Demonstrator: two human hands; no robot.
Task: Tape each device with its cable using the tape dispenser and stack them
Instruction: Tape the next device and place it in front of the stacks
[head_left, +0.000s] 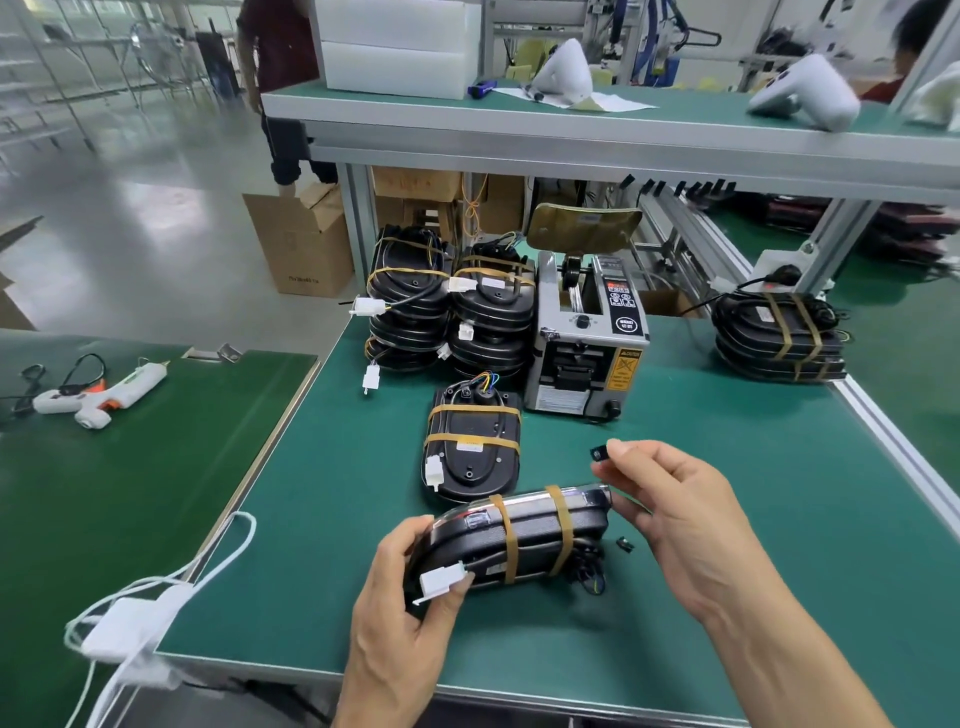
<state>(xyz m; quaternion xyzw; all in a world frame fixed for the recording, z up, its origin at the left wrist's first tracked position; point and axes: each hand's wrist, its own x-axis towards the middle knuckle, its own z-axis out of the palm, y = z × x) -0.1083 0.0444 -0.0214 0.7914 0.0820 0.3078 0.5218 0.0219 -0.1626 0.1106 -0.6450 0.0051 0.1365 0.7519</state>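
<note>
Glossy grey factory floor (130, 208) at ten o'clock; green-topped workbench (727, 493) at centre; raised aluminium shelf (571, 140) at twelve o'clock.

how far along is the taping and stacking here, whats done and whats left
Done: two stacks of taped devices stand left of the tape dispenser, another stack to its right, and one taped device lies alone in front. In hand: the left hand grips a device already wearing two tape bands, while the right hand pinches a small black part. Left: stacking those two.

Green bench (727, 519) — taped devices (470, 452), tape dispenser (587, 343), stacks (447, 306).
</note>
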